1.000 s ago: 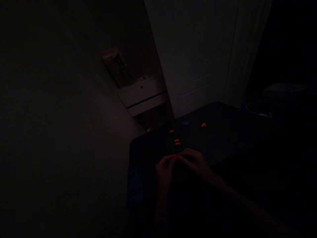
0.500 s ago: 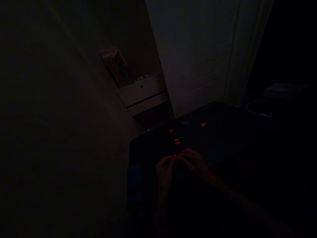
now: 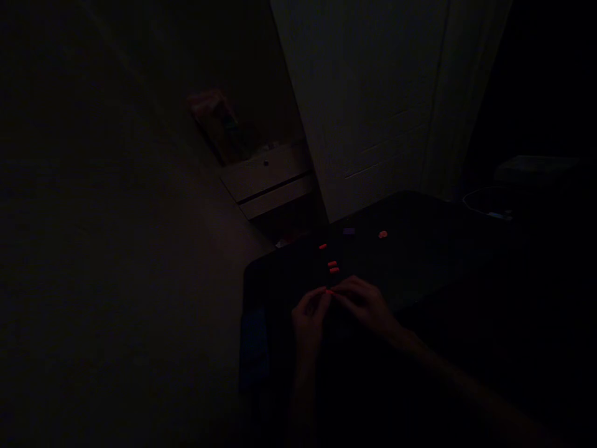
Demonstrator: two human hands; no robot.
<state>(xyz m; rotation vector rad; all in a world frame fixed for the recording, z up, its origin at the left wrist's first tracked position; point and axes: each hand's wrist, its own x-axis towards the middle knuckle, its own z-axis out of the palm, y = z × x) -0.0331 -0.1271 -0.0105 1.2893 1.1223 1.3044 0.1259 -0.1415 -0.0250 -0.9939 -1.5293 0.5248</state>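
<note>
The scene is very dark. My left hand (image 3: 310, 312) and my right hand (image 3: 365, 301) meet over the dark table (image 3: 284, 274), fingertips pinched on a small glowing red-orange piece (image 3: 329, 292). Its exact kind is too dim to tell. Just beyond my fingers lie two short red-orange pieces (image 3: 333, 267), side by side. Another red-orange piece (image 3: 323, 247) rests farther back. A small orange-pink lump (image 3: 383, 234) sits on the table to the right of these, and a small purple block (image 3: 349, 231) lies near the far edge.
A blue flat item (image 3: 254, 345) lies along the table's left side. Behind the table stand a white drawer unit (image 3: 268, 177) and a pale door (image 3: 373, 99). A white cable (image 3: 476, 196) curves at the far right. A wall (image 3: 140, 249) fills the left.
My hands stay together on the small red-orange piece, with only a slight shift of the fingers. The piece shows flatter between the fingertips. The other things have kept their places.
</note>
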